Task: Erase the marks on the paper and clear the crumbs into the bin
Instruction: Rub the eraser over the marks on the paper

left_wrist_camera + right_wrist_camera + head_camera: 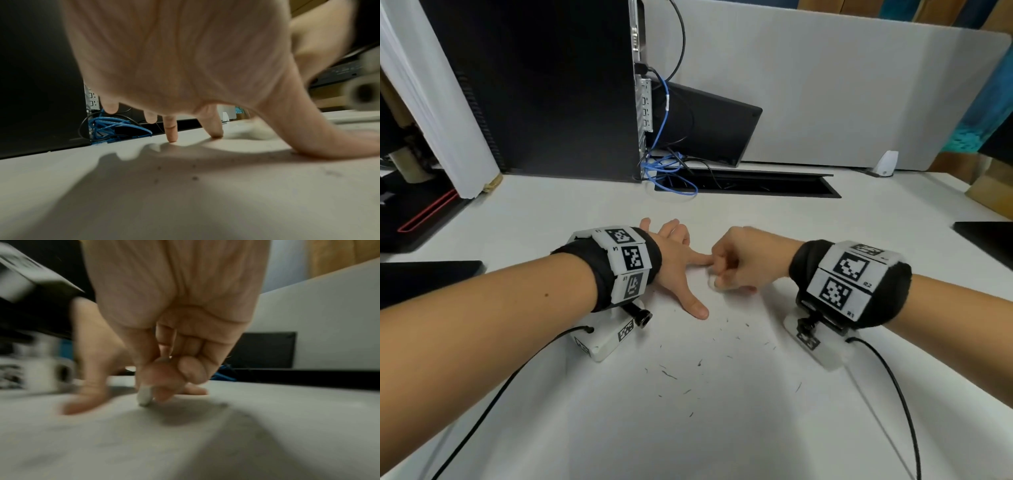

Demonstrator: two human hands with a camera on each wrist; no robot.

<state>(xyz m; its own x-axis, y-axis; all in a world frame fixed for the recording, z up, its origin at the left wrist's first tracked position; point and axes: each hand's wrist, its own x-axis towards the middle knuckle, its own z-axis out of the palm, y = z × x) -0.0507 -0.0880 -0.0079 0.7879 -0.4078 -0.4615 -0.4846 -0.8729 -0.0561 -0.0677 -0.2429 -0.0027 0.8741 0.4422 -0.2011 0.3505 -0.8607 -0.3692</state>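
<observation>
A white sheet of paper (705, 394) lies on the white desk, strewn with dark eraser crumbs (669, 375). My left hand (681, 263) lies spread on the paper with straight fingers, fingertips (172, 138) pressing down. Just right of it, my right hand (726, 263) pinches a small white eraser (714, 282), whose tip (145, 395) touches the paper beside the left index finger. The right wrist view is blurred. No pencil marks are plainly visible around the eraser. No bin shows in any view.
A black computer tower (534, 85) stands at the back left with blue cables (667, 171) beside a cable slot (750, 185). A black monitor back (709, 126) leans behind. Dark flat objects lie at the left (424, 277) and right (989, 236) desk edges.
</observation>
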